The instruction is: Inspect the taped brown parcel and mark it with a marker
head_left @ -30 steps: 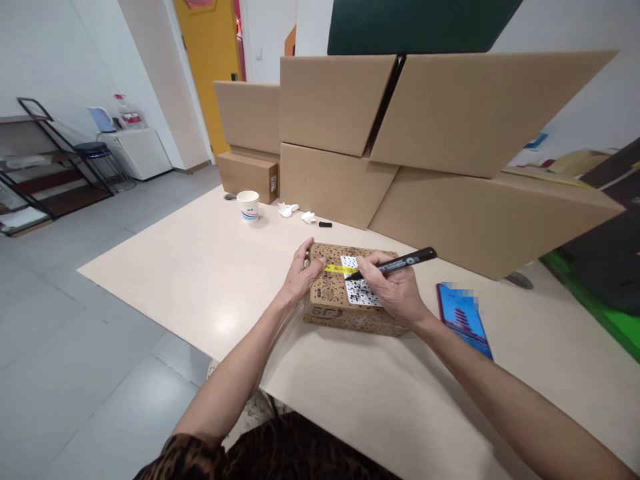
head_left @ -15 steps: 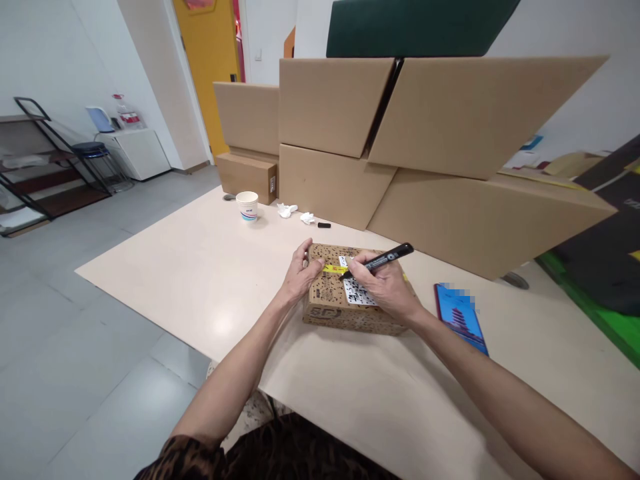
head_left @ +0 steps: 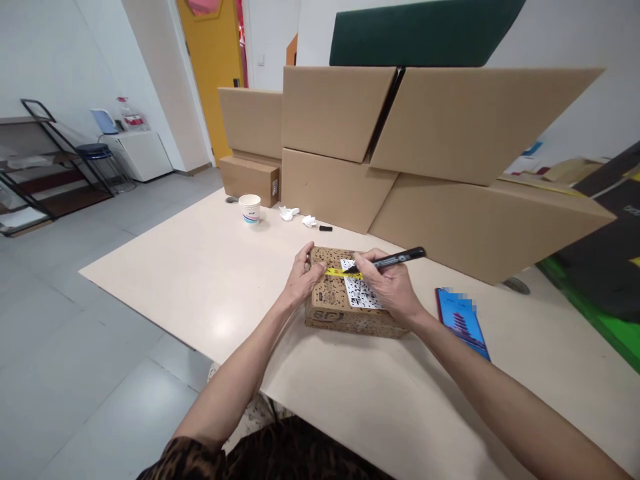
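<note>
A small cardboard box (head_left: 330,293) lies on the table, its top dotted with black marks. It bears a white label (head_left: 363,293) and a strip of yellow tape (head_left: 334,272). My left hand (head_left: 303,279) grips the box's left end, thumb on the top and fingers at the side. Pinched in my right hand (head_left: 393,285) is a black marker (head_left: 400,257), its cap off and its tip at the yellow tape beside the label. Part of the label is hidden under that hand. A black marker cap (head_left: 325,229) lies farther back.
Large cardboard boxes (head_left: 340,190) are stacked along the back of the table (head_left: 175,267), a dark green box (head_left: 420,33) on top. A paper cup (head_left: 250,210) and crumpled tissues (head_left: 289,213) stand at the back left. A phone (head_left: 463,323) lies right of my right forearm.
The marker tip has moved up to the yellow tape, and the marker lies flatter, its rear end farther right. My left hand keeps its hold on the box. The view has shifted slightly.
</note>
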Available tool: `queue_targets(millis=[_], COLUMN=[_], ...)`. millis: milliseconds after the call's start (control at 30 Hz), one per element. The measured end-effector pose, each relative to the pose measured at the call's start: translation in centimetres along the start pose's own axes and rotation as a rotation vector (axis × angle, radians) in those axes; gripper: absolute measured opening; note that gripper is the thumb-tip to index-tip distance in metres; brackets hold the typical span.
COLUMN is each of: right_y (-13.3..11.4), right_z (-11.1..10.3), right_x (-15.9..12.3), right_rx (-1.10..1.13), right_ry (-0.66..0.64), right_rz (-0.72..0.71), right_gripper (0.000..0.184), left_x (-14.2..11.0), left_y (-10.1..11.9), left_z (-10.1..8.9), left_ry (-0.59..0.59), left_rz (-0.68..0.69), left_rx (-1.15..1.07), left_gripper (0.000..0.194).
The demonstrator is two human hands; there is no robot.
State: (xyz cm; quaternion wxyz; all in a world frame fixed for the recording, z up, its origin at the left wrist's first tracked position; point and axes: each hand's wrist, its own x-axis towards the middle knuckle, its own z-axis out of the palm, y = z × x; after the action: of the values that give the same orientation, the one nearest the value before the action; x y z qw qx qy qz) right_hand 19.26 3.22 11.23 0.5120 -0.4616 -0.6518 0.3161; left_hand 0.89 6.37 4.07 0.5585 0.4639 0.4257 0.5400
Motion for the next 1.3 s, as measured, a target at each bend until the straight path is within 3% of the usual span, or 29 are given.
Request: queue_targets(millis=[100,267,433,600,767,1067,1200,1300], right_y=[-0.1,-0.1,0.0,0.0,0.5,0.4,0.7,0.9], right_z=[0.2,0.3,0.2,0.7,1.2,0.8,0.2,-0.2], right_x=[0.2,0.5,0.9,1.1,1.3,1.0,0.9,0.9], right_rx=[-0.043,-0.003,-0.077,-0.025,-0.041,-0.149,-0.119,-0.114], right_ry=[-0.081,0.028,-0.071,-0.011,-0.122,-0.028,0.100,0.039], right_rz=[0.011,0.030,0.016,-0.029,-0.026,-0.071,-0.032,0.003], right_gripper=[0.046,0.046,0.047,0.044,0.046,0.041,0.042,0.043], left_x=[-0.1,-0.1,0.1,0.0,-0.2,0.1,0.0,-0.1], left_y=[0.1,0.0,-0.3,-0.3,-0.2,-0.7,-0.6,-0.5], left_z=[0.0,0.0,-0.1,-0.1,0.1,0.1,0.1,0.0], left_ry=[-0.001,-0.005,0.002,-0.010,-0.010,0.015,0.019,0.012], left_rz=[-0.014,-0.030,-0.013,-0.017,-0.007,0.013,0.013,-0.006], left_rx=[0.011,0.004,0.004,-0.021,-0.003,-0.015,-0.020,-0.011], left_gripper=[0.087,0.087,0.087,0.084,0.084,0.082,0.080,0.082])
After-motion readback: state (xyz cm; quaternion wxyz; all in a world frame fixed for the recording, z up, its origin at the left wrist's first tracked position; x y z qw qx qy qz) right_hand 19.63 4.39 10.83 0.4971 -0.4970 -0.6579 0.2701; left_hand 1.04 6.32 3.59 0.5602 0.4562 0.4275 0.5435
